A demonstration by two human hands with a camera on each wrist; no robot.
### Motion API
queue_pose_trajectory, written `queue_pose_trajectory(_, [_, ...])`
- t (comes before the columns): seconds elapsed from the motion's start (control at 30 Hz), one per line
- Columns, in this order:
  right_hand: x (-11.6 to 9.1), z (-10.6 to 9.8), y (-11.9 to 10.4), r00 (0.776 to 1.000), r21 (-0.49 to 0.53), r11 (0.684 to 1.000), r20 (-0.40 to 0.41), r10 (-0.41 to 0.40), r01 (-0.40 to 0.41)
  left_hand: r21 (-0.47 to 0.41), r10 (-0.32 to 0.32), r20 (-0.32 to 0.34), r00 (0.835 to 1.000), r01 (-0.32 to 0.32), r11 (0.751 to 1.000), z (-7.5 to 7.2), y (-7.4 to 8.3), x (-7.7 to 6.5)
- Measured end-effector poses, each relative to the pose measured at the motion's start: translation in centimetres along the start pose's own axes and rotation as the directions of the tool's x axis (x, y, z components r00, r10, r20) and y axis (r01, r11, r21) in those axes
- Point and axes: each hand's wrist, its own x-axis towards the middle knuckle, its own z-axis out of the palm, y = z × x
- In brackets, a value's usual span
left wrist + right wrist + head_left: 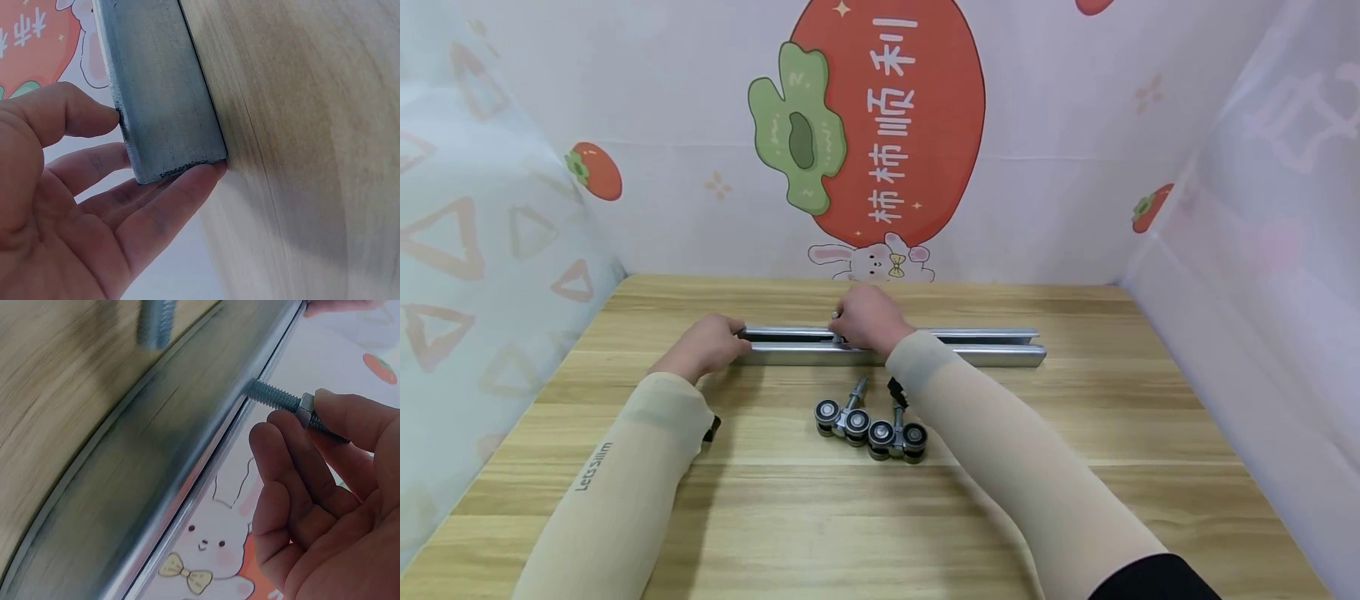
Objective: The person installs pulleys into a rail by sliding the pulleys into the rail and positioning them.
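A silver metal channel rail lies across the table with its slot facing up. At its left end, my left hand holds it; in the left wrist view, the thumb is on the rail's edge and fingers lie against its end. Over the slot, my right hand pinches a threaded bolt at its hex nut. The bolt sticks up out of the slot; whatever it joins inside the rail is hidden. In front of the rail lie two roller trolleys with black-rimmed wheels and bolts.
The wooden tabletop extends around the rail. Behind it stands a printed backdrop with persimmons and a rabbit, and side sheets border the table. The right forearm passes close beside the right-hand trolley.
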Motion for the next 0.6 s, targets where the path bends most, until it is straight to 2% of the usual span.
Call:
queue_pose_trajectory(0.27, [1.1, 1.0, -1.8, 1.000, 0.023, 1.000, -0.028, -0.014, 0.014, -0.003, -0.008, 0.003, 1.000, 0.008, 1.000, 0.0, 0.0, 0.1])
queue_pose_trajectory(0.6, [2.4, 1.7, -4.2, 1.000, 0.092, 0.996, 0.012, 0.018, -0.019, -0.008, -0.013, 0.012, 1.000, 0.013, 1.000, -0.1, 0.0, 0.1])
